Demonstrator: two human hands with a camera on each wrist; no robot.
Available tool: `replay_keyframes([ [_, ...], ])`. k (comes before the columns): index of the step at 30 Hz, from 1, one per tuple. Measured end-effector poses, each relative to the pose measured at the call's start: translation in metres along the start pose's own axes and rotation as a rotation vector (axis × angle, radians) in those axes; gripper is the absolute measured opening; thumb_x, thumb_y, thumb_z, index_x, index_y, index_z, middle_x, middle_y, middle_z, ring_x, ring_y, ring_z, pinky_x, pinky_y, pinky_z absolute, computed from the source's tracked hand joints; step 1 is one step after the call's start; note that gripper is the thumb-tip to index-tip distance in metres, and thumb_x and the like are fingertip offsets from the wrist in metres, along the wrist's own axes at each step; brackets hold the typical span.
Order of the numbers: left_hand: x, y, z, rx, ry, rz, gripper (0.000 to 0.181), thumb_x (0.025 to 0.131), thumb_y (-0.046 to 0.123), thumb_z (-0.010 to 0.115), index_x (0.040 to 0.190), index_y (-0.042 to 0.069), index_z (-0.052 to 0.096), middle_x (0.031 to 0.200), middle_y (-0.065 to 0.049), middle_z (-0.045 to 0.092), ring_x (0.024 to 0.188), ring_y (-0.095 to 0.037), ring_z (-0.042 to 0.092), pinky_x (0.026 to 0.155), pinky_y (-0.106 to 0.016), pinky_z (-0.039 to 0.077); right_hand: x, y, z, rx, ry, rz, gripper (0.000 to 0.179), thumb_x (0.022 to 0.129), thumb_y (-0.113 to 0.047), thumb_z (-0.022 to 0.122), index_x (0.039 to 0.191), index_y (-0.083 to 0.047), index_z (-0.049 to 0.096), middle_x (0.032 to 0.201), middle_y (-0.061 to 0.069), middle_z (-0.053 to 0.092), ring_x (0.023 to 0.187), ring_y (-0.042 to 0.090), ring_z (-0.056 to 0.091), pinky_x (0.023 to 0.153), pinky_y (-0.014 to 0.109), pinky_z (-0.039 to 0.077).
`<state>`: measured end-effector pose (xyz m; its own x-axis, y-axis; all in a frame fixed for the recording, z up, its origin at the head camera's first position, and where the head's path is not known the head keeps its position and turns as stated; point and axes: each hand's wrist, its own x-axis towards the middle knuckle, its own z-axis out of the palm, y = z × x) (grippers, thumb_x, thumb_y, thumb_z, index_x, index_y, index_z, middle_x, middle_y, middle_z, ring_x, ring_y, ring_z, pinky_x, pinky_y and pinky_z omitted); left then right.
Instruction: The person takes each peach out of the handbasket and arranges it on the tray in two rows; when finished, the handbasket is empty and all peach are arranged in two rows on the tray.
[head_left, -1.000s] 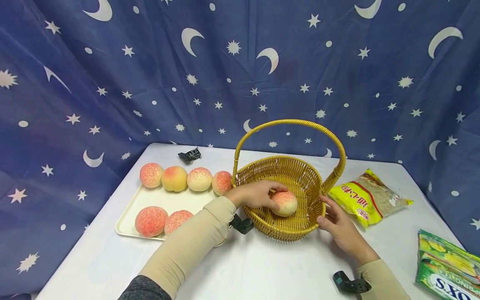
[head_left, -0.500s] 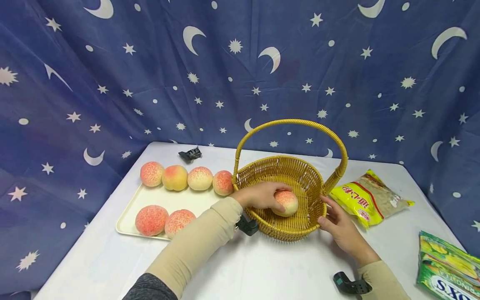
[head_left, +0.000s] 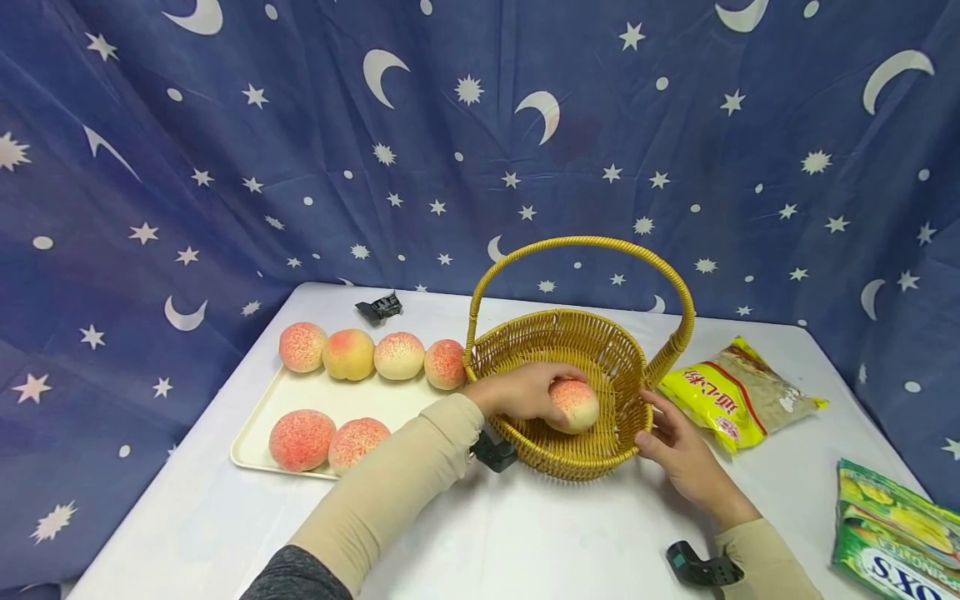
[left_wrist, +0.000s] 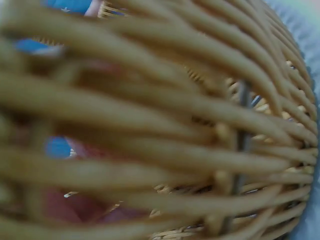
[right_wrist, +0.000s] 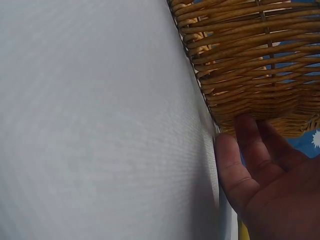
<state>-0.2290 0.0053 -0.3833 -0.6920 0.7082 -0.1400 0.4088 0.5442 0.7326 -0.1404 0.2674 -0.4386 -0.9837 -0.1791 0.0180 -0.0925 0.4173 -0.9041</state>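
In the head view, my left hand (head_left: 525,392) reaches over the near left rim of a yellow wicker basket (head_left: 577,325). Its thumb and fingers grip a pink-and-cream peach (head_left: 576,407) low inside the basket. The left wrist view is filled by the basket's woven wall (left_wrist: 150,110), close and blurred. My right hand (head_left: 678,454) lies against the basket's outer right side, fingertips near the handle's base. Seen from the right wrist, its fingers (right_wrist: 255,150) extend to touch the outside of the wicker wall low down, without curling round it.
Several peaches (head_left: 303,440) sit on a cream tray (head_left: 322,404) to the left, partly behind the left sleeve. A small black object (head_left: 379,307) lies behind them. To the right are a yellow food packet (head_left: 738,396) and green packets (head_left: 892,533).
My left forearm has shifted a little to the right, and the hand with the peach has moved very slightly right inside the basket. The right hand and the basket stay where they were.
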Motion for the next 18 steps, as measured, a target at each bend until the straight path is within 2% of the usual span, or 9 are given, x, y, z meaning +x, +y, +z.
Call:
replay_keyframes([
  [3, -0.002, 0.001, -0.004, -0.046, -0.002, 0.016, 0.067, 0.08, 0.011, 0.082, 0.14, 0.02, 0.056, 0.13, -0.002, 0.059, 0.106, -0.015, 0.058, 0.088, -0.029, 0.05, 0.0, -0.001, 0.0, -0.003, 0.002, 0.002, 0.068, 0.104, -0.015, 0.057, 0.158, -0.004, 0.019, 0.153, 0.038, 0.023, 0.128, 0.056, 0.043, 0.092, 0.043, 0.054],
  [7, -0.008, 0.004, -0.01, -0.062, 0.007, 0.042, 0.068, 0.08, 0.012, 0.081, 0.142, 0.02, 0.055, 0.131, -0.002, 0.057, 0.106, -0.015, 0.057, 0.085, -0.029, 0.051, 0.0, -0.001, 0.0, -0.007, 0.003, -0.001, 0.067, 0.103, -0.015, 0.057, 0.158, -0.004, 0.02, 0.153, 0.038, 0.023, 0.129, 0.056, 0.042, 0.092, 0.043, 0.054],
  [18, -0.038, 0.014, -0.032, 0.005, 0.05, 0.098, 0.065, 0.079, 0.016, 0.073, 0.141, 0.019, 0.055, 0.123, 0.001, 0.059, 0.101, -0.015, 0.058, 0.08, -0.031, 0.053, -0.001, -0.002, -0.001, -0.022, -0.005, -0.001, 0.068, 0.103, -0.015, 0.058, 0.158, -0.004, 0.019, 0.154, 0.038, 0.022, 0.129, 0.058, 0.041, 0.092, 0.05, 0.053],
])
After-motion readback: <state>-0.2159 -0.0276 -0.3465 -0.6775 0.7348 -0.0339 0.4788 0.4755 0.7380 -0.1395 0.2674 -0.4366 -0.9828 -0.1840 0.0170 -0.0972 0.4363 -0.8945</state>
